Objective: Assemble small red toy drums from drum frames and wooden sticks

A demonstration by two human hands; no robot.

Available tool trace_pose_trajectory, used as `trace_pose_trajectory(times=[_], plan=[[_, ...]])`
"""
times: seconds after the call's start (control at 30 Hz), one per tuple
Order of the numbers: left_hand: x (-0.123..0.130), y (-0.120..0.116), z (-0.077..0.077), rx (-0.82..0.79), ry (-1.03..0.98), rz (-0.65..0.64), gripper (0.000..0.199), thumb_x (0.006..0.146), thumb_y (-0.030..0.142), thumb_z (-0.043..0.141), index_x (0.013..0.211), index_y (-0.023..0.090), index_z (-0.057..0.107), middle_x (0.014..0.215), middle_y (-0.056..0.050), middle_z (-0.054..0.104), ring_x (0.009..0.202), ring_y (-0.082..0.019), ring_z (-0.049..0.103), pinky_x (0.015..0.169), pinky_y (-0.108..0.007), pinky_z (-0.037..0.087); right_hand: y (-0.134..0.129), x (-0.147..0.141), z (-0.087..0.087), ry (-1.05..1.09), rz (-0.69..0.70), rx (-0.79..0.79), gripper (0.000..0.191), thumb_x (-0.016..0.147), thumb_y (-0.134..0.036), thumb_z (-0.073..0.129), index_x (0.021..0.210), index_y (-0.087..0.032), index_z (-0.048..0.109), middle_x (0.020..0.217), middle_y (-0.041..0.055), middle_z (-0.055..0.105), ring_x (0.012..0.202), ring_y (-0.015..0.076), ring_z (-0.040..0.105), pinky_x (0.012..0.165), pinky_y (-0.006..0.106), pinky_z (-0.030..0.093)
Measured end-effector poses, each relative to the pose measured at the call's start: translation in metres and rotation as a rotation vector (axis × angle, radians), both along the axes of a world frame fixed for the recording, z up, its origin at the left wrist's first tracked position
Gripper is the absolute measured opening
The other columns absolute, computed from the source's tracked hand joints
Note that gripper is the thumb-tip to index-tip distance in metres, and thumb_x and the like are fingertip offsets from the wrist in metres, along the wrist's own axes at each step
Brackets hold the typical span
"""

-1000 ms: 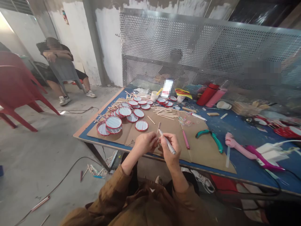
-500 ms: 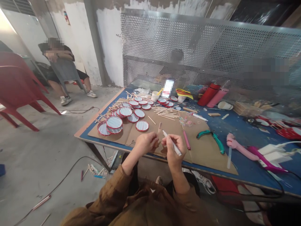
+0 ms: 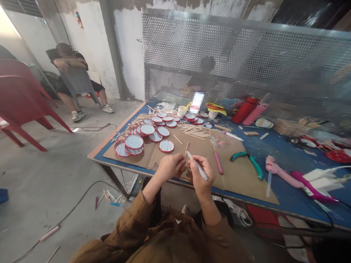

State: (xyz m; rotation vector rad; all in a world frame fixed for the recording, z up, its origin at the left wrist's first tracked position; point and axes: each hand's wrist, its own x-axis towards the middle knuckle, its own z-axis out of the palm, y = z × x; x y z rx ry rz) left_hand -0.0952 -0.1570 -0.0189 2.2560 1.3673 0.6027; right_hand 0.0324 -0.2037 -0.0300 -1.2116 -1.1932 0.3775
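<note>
Over the front edge of the brown cardboard (image 3: 200, 177), my left hand (image 3: 172, 166) pinches a thin wooden stick (image 3: 187, 148) that points up and away from me. My right hand (image 3: 202, 171) is closed round a white marker pen (image 3: 201, 171). The pen's tip touches or nearly touches the stick; I cannot tell which. Beyond my hands lie a pile of wooden sticks (image 3: 194, 131) and a single loose stick (image 3: 177, 140). Several round red-rimmed discs (image 3: 166, 146) with pale faces are heaped to the left, some with sticks attached. A pink pen (image 3: 218, 163) lies right of my right hand.
Green-handled pliers (image 3: 255, 166), a pink glue gun (image 3: 282, 173) and white plugs (image 3: 320, 180) lie on the right. Red (image 3: 245, 109) and pink bottles (image 3: 255, 114) stand by the perforated metal screen (image 3: 175, 47). A lit phone (image 3: 196, 102) leans at the back. A person (image 3: 70, 65) sits far left near red chairs (image 3: 24, 98).
My right hand has moved slightly left, bringing the marker pen's tip to the stick. The left hand keeps its pinch in nearly the same place. The view has shifted a little.
</note>
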Motion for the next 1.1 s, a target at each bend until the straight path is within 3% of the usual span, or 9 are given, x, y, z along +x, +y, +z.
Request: trace_pose_trajectory(times=[0.53,0.77,0.93,1.1], plan=[[-0.0003,-0.0005,0.0009,0.022,0.002,-0.006,0.022,0.089,0.033,0.044,0.08,0.02,0.059,0.074,-0.002,0.066,0.066,-0.014,0.056,0.056,-0.023,0.026,-0.0002,0.0016,-0.006,-0.025,-0.012,-0.024,0.02,0.084,-0.038,0.059,0.086,-0.019,0.063,0.071,0.0018,0.068,0.06,0.0148,0.064,0.058,0.026,0.052],[0.0002,-0.0004,0.0027,-0.019,-0.033,0.009,0.022,0.089,0.033,0.045,0.079,0.02,0.059,0.073,-0.002,0.066,0.066,-0.014,0.056,0.057,-0.022,0.028,0.0022,0.0013,-0.0061,0.077,-0.089,-0.044,0.022,0.084,-0.039,0.058,0.084,-0.017,0.06,0.065,0.0003,0.065,0.052,0.0132,0.061,0.049,0.022,0.048],[0.0,-0.0002,0.002,0.008,-0.054,0.006,0.021,0.088,0.032,0.045,0.077,0.02,0.058,0.072,-0.001,0.065,0.065,-0.013,0.055,0.056,-0.023,0.026,-0.0018,-0.001,-0.0008,0.069,-0.037,0.051,0.018,0.085,-0.035,0.058,0.087,-0.017,0.061,0.068,0.0002,0.066,0.057,0.0126,0.062,0.055,0.023,0.05],[0.0,0.0002,0.0013,0.006,-0.051,0.0,0.023,0.088,0.032,0.044,0.074,0.019,0.057,0.07,-0.001,0.064,0.063,-0.013,0.053,0.056,-0.023,0.025,0.0,-0.0005,-0.0022,0.045,-0.012,0.042,0.018,0.084,-0.035,0.06,0.09,-0.018,0.062,0.073,0.0016,0.068,0.059,0.0131,0.063,0.057,0.024,0.052]])
